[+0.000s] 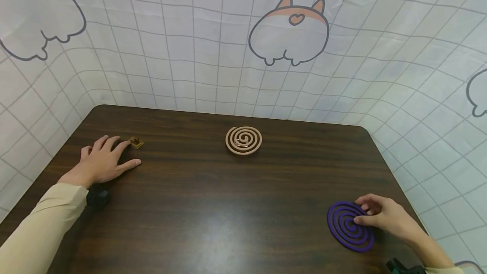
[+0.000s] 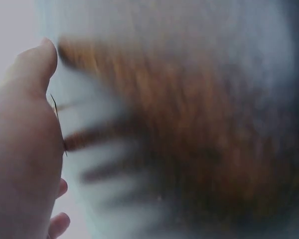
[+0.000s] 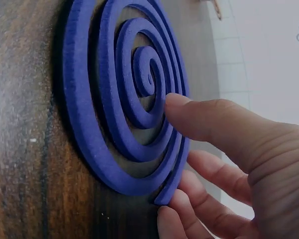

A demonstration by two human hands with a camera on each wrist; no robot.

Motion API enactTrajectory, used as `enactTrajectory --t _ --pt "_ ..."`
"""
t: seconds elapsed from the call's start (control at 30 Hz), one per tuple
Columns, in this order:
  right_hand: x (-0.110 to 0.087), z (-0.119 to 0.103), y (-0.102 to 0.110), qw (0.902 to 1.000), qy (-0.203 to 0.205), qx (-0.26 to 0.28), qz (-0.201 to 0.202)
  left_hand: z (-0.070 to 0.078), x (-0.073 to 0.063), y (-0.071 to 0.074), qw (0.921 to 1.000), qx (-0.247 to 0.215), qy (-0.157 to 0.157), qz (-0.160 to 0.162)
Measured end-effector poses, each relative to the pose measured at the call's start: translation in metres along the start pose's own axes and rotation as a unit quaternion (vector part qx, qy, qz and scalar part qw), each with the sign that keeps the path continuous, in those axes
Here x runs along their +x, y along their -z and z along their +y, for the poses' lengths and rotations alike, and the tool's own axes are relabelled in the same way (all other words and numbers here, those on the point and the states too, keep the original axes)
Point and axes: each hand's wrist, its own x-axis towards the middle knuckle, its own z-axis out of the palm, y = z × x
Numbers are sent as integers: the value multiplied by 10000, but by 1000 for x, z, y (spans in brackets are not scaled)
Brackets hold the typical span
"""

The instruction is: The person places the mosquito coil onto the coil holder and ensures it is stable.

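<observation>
A purple mosquito coil (image 1: 340, 237) is at the front right, over the dark wooden table (image 1: 228, 189). My right hand (image 1: 393, 219) pinches its right side. In the right wrist view the thumb (image 3: 204, 117) lies on the coil's upper face, and the other fingers (image 3: 197, 199) curl at its outer edge. At the far left, my left hand (image 1: 99, 162) rests on the table with fingers spread. Its index fingertip touches a small gold metal stand (image 1: 137, 142). The left wrist view is blurred; a thin edge of metal (image 2: 58, 117) shows beside the hand there.
A tan mosquito coil (image 1: 243, 152) sits near the back middle of the table, with a shiny metal piece (image 1: 240, 144) between its rings. A white gridded curtain (image 1: 213, 54) with cartoon animals encloses the table's back and sides.
</observation>
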Motion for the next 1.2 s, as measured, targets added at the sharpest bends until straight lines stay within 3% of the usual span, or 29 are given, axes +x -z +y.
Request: enactTrajectory --t 0.23,0.57,0.87,1.2 --pt "0 0 -4 9996 71 -222 156 2 1 -3 9999 29 -62 143" --pt "0 0 -5 9995 113 -303 72 0 -4 -6 10000 -24 11 27" --pt "0 -3 -5 9998 135 -100 -83 3 -7 -5 9998 0 -93 163" --pt "0 -8 -6 9996 229 -126 58 8 -10 -6 9995 -88 -159 242"
